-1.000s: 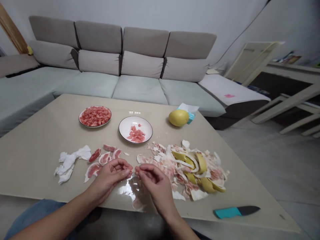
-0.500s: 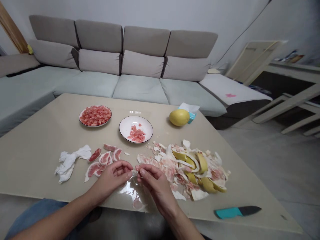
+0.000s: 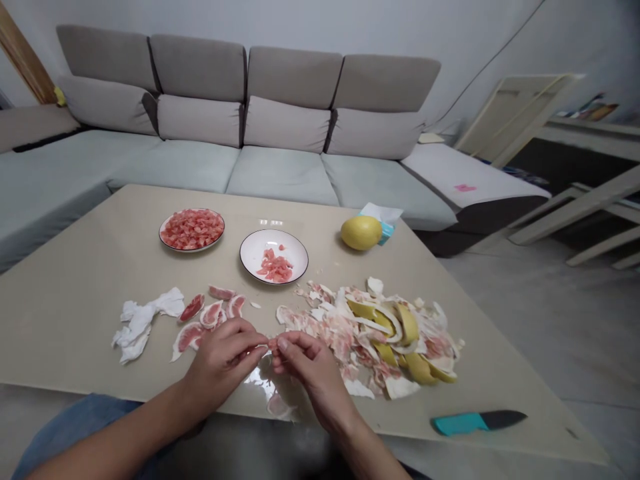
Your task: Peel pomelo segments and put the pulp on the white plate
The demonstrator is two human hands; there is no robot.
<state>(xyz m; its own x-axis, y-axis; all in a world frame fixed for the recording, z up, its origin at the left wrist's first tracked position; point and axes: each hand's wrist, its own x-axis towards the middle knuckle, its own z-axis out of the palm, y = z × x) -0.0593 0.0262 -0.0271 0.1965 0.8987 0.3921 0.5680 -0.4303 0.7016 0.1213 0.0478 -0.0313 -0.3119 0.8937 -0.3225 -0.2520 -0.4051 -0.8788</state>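
My left hand [image 3: 227, 363] and my right hand [image 3: 311, 370] meet fingertip to fingertip over the near part of the table. Between them is a small pink piece of pomelo flesh [image 3: 273, 345], pinched by both, mostly covered by the fingers. Just beyond my left hand lie several pomelo segments [image 3: 188, 339] with pale membrane on them. Beside my right hand spreads a heap of pomelo peel and membrane [image 3: 345, 337]. Farther back, a white plate [image 3: 253, 252] bears a few pink flesh pieces [image 3: 276, 268].
A second plate [image 3: 192, 249] is heaped with pink flesh [image 3: 193, 229]. A whole yellow pomelo [image 3: 361, 233] rests by a tissue pack [image 3: 387, 232]. Crumpled tissue [image 3: 136, 333] lies at left. A teal-handled knife [image 3: 479, 422] sits near the table's front right edge.
My left hand has turned slightly, its fingers now closed more tightly against the right fingertips. The view has shifted a little; the plates and peel heap stay in place.
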